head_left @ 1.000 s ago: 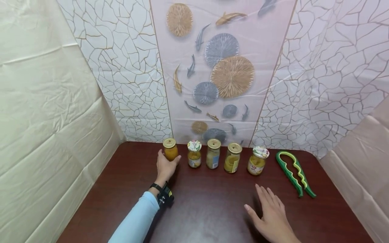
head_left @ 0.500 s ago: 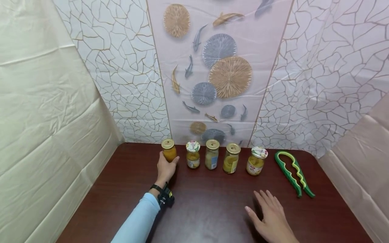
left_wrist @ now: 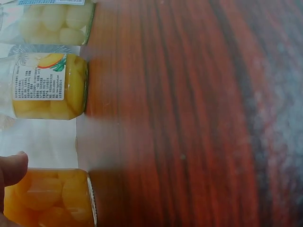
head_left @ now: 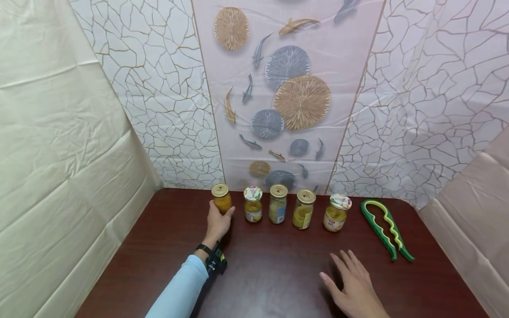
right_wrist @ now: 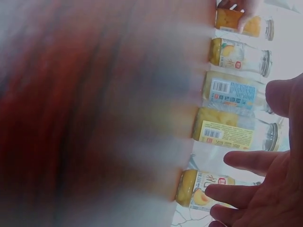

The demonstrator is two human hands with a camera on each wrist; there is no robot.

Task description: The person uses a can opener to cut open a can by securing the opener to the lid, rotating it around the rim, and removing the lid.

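Note:
At the left end of a row of glass jars, my left hand (head_left: 218, 223) grips a gold-lidded jar of orange fruit (head_left: 223, 203). That jar stands upright on the table, and in the left wrist view my thumb (left_wrist: 13, 169) lies against its side. To its right stand a yellow fruit jar with a patterned white lid (head_left: 253, 211), a pale fruit jar with a blue label (head_left: 277, 207), a gold-lidded jar with a yellow label (head_left: 302, 215) and another white-lidded jar (head_left: 334, 218). My right hand (head_left: 354, 287) is held with fingers spread, in front of the rightmost jar, touching no jar.
A green jar opener (head_left: 386, 229) with wavy inner edges lies on the dark red-brown table (head_left: 262, 269), right of the jars. Behind the row hangs a patterned cloth backdrop (head_left: 274, 145). Cream cloth (head_left: 91, 185) closes off the left side, and similar cloth borders the right.
My right hand has drawn back slightly toward the near edge, its fingers still spread. The left hand keeps its hold on the orange fruit jar, which stays in place. The head view has shifted slightly.

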